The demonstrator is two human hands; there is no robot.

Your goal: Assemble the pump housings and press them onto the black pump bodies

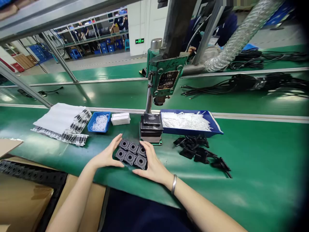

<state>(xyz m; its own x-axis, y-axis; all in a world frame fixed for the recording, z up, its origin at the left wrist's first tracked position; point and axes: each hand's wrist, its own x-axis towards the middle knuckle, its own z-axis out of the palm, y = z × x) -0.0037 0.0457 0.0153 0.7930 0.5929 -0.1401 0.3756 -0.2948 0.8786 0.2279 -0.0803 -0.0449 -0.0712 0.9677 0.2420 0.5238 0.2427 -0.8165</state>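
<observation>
Several black square plastic parts [130, 157], each with a round hole in its middle, lie in a tight block of two rows on the green bench in front of a press. At the block's left side is my left hand [108, 154], its fingers and thumb stretched apart around the edge. My right hand [152, 164] frames the opposite side, fingertips at the upper right parts and thumb spread near the lower edge. It hides some of the right-hand parts. Right behind the block stands the press base [151, 129], under the green press head [166, 75].
Behind are a blue tray of white rings [98, 130], a white stack [120, 118] and a blue tray of white strips [188, 130]. Bundled parts with white sheets [61, 117] lie left, loose black parts [196, 149] right. A cardboard box [24, 193] stands front left.
</observation>
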